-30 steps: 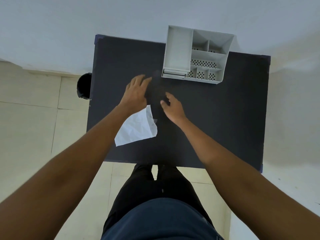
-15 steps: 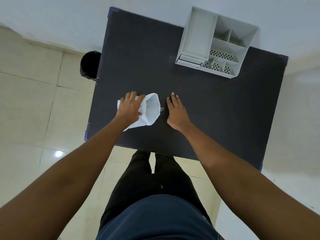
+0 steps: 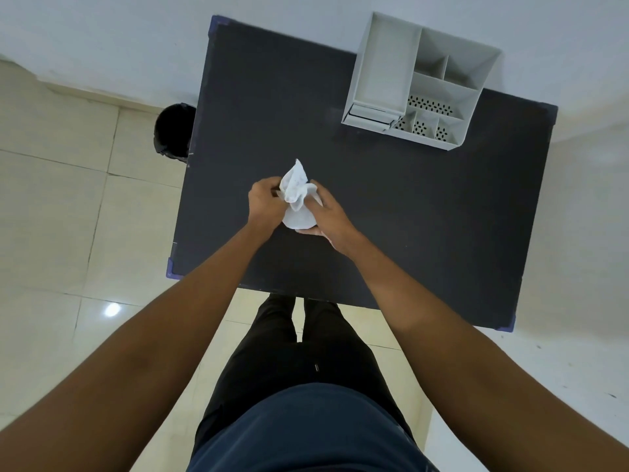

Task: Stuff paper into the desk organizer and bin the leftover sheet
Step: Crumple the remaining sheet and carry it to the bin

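Note:
A white sheet of paper (image 3: 296, 199) is bunched up between both hands above the middle of the dark table (image 3: 391, 206). My left hand (image 3: 263, 202) grips its left side and my right hand (image 3: 328, 216) cups it from the right and below. One crumpled corner sticks up past the fingers. The white desk organizer (image 3: 381, 63) stands at the table's far right, against the wall, with a long tray section and several smaller perforated compartments that look empty. A black bin (image 3: 173, 132) stands on the floor beside the table's left edge.
The table's left and near edges have blue corner guards (image 3: 170, 269). A white wall runs behind the table. Cream floor tiles (image 3: 68, 206) lie to the left, and my legs stand at the table's near edge.
The sheet lay flat under my left hand, then that hand lifted and curled it. Now both hands hold it crumpled above the table. The right hand has left the tabletop.

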